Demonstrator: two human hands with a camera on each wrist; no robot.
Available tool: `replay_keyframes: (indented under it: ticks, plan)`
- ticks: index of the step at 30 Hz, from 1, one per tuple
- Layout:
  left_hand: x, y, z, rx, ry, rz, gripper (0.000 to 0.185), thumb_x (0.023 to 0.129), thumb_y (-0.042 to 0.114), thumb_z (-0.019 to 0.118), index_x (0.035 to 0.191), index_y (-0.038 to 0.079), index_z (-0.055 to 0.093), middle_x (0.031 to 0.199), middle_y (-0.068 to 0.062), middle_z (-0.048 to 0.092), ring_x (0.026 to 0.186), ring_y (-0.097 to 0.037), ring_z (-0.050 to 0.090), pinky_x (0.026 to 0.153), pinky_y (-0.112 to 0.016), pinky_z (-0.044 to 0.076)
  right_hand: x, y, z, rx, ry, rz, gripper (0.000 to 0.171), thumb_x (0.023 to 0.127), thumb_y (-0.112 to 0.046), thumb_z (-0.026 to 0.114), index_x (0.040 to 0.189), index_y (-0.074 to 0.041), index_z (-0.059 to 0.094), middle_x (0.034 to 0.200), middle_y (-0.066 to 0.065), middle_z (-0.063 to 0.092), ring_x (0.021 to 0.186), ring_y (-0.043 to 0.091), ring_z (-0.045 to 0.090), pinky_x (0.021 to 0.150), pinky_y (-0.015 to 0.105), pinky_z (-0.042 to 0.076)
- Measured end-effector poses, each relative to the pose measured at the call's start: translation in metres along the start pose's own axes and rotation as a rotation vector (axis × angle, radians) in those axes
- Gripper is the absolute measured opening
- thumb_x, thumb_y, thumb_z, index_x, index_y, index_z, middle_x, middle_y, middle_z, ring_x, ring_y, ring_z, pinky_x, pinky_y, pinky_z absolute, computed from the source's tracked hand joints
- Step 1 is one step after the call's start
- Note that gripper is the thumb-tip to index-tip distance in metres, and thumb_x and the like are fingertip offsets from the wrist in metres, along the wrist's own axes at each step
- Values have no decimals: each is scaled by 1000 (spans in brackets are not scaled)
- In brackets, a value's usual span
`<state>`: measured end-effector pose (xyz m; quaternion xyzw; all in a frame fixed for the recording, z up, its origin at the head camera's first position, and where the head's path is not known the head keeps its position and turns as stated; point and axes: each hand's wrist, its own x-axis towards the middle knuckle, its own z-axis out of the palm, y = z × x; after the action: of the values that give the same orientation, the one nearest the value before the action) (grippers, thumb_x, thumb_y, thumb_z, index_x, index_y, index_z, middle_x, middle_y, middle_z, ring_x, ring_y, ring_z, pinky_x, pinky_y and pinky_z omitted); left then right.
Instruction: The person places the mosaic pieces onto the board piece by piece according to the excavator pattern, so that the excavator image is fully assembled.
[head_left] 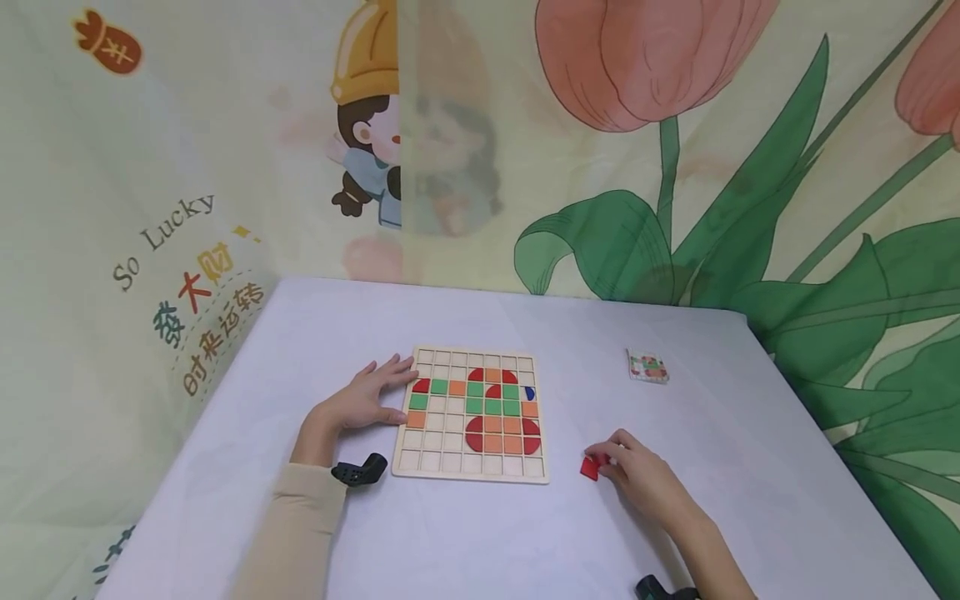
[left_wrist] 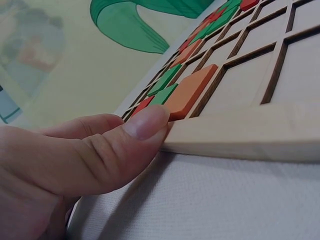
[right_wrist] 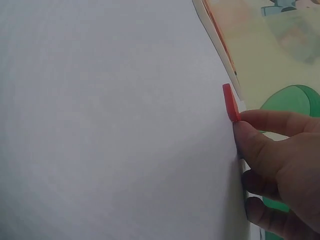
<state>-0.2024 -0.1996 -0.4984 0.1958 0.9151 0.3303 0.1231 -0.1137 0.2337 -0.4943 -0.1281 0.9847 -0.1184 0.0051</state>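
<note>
**Red tile pinched beside the puzzle board**

The right hand (head_left: pixel 645 479) pinches a small red tile (head_left: pixel 590 467) between thumb and fingertip, its grip closed on the tile's edges, just right of the wooden board (head_left: pixel 470 475) on the white bench (head_left: pixel 465 542). The tile looks thin, flat and stiff, probably light; its smooth painted faces could slip, so the edges seem the surest place to take hold. The left hand (head_left: pixel 371 397) rests with relaxed fingers against the board's left rim, thumb touching the frame. The board is pale wood, cut into square cells, some filled with red, green and orange pieces. A small patterned card (head_left: pixel 647 367) lies well apart.
</note>
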Motion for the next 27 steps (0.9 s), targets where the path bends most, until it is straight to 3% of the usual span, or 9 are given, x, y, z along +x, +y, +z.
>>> replay_keyframes:
  ticks: [6, 15, 20, 27]
  plan:
    - [0, 0, 0, 3, 3, -5, 84, 72, 35, 80, 144, 16, 42, 159, -1, 23, 149, -27, 9, 121, -48, -1, 11, 4, 1, 63, -23, 33, 28, 75, -10, 79, 98, -19, 64, 84, -7, 55, 76, 7, 53, 73, 28, 57]
    - [1, 0, -1, 12, 8, 4, 83, 73, 36, 79, 144, 16, 42, 159, -2, 23, 149, -26, 9, 121, -48, -1, 41, 7, 6, 269, 16, 58, 19, 80, -5, 74, 85, -16, 59, 81, -4, 60, 74, 11, 51, 69, 25, 53]
    - [2, -1, -1, 25, 15, 7, 82, 73, 36, 79, 143, 16, 43, 158, -2, 24, 149, -26, 10, 121, -48, 0, 66, -1, 12, 357, -20, 131, 15, 83, -11, 73, 86, -16, 59, 84, -1, 62, 79, 15, 52, 74, 27, 52]
    - [0, 0, 1, 31, 18, 12, 81, 73, 38, 79, 142, 14, 45, 158, -4, 24, 148, -27, 11, 121, -49, 1, 103, -12, 17, 458, -84, 195, 14, 85, -17, 71, 92, -12, 61, 82, 4, 58, 81, 18, 50, 70, 25, 45]
